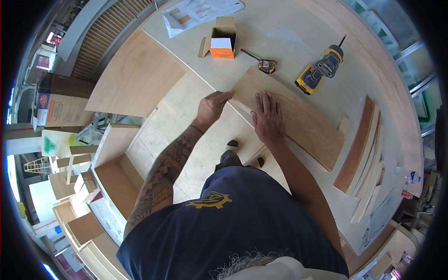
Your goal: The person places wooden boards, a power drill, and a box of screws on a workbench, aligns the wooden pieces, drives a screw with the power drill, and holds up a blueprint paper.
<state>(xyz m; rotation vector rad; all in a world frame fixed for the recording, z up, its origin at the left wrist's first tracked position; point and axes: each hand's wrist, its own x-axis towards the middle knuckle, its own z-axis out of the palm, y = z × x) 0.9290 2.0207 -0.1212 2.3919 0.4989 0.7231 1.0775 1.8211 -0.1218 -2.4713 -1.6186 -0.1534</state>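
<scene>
A flat, light-brown wooden board (298, 112) lies at a slant on the worktable near its front edge. My left hand (213, 108) is closed at the board's left end, its thumb and fingertips pinching the corner. Whether something small is also between those fingers is hidden. Flat on top of the board rests my right hand (268, 119), fingers stretched out and thumb by the near edge. Just beyond the board lie a tape measure (267, 66) with a dark, thin piece beside it, and a yellow-and-black cordless drill (321, 70) with a bit fitted.
An opened orange-and-white cardboard box (222, 46) stands on the table (280, 28), near a printed plastic sheet (198, 15). Several wooden strips (361, 154) lie at the right. A large plywood panel (140, 74) is at the left, above a wooden cabinet carcass (119, 172).
</scene>
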